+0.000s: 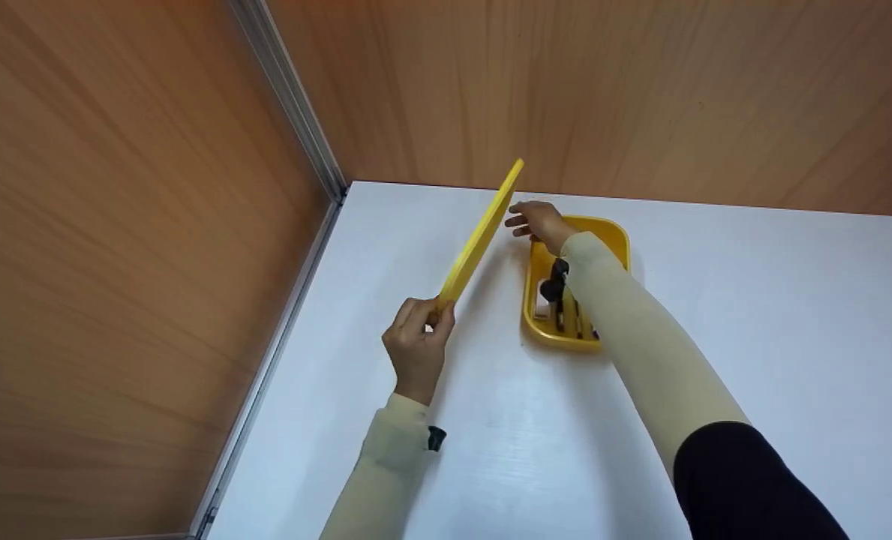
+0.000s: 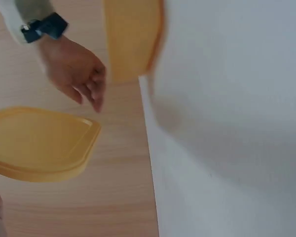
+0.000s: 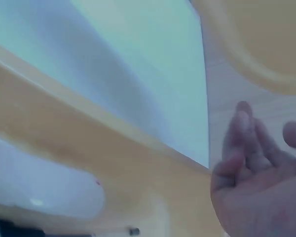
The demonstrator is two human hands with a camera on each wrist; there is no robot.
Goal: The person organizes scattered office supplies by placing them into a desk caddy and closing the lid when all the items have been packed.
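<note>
My left hand (image 1: 432, 309) pinches the near end of a flat yellow lid (image 1: 482, 234) and holds it raised and tilted edge-on above the white table (image 1: 753, 315). In the left wrist view the lid (image 2: 39, 143) shows its broad face. My right hand (image 1: 521, 219) hovers by the lid's far end, fingers loosely spread and holding nothing. It is over the far part of an uncovered yellow box (image 1: 617, 238). The box holds a black object (image 1: 555, 288) and some thin sticks. The right wrist view is blurred; it shows my right hand (image 3: 256, 168) beside the box's rim (image 3: 89, 133).
Wood-panelled walls (image 1: 641, 82) close the table in at the back and on the left, with a metal strip (image 1: 295, 120) along the corner. Bare white tabletop lies right of the box and in front of it.
</note>
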